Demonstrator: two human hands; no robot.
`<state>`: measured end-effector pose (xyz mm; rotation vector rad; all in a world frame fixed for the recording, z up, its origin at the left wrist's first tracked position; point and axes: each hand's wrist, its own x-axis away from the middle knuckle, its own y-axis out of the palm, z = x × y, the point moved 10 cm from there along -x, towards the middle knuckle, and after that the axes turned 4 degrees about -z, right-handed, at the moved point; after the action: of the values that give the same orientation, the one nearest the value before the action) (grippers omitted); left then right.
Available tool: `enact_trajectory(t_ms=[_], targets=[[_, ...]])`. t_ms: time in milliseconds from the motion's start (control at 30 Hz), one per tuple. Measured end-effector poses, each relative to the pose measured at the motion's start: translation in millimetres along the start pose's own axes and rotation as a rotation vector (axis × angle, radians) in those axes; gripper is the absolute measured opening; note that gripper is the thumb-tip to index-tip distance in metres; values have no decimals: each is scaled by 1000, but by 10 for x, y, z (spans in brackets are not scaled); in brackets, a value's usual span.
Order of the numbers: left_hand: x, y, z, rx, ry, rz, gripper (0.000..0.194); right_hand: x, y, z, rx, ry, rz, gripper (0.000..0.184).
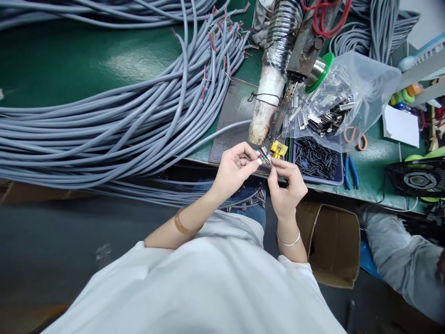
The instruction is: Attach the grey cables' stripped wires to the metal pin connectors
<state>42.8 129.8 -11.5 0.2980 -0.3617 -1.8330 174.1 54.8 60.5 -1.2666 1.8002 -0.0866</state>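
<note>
My left hand is closed in a pinch on the thin coloured wires at the end of a grey cable. My right hand pinches a small metal multi-pin connector, whose pins meet those wires between my fingertips. Just above both hands, the tip of a mounted soldering iron points down. Beside it hangs a wrapped flexible duct with a stained mouth. A yellow piece sits right behind the connector. Whether the wires are joined to the pins is too small to tell.
A large bundle of grey cables fills the left of the green bench. At right are a bag of connectors, a tray of black sleeves, blue-handled pliers, orange-handled scissors, a solder spool and a fan. Another person's sleeve shows at lower right.
</note>
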Motion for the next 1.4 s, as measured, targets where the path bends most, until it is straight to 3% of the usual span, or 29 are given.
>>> enact_trajectory(t_ms=[433,767,1067,1167,1300,1400], targets=[[-25,-1,99,-77,78,41,18,-37,30,140,-91,61,17,13],[4,4,221,-140,154,90,14,-128,-9,-43,48,-36,21,17],[17,-22,62,-102,49,49,16,-33,12,-166,169,-167,-13,20],[29,-21,37,-86,36,36,18,-41,-16,-79,71,-73,-15,17],[50,40,-42,-22,-47,-58,21,-70,-63,176,-136,209,-52,8],[87,74,-83,9,-102,-114,24,-126,-120,144,-178,220,-93,13]])
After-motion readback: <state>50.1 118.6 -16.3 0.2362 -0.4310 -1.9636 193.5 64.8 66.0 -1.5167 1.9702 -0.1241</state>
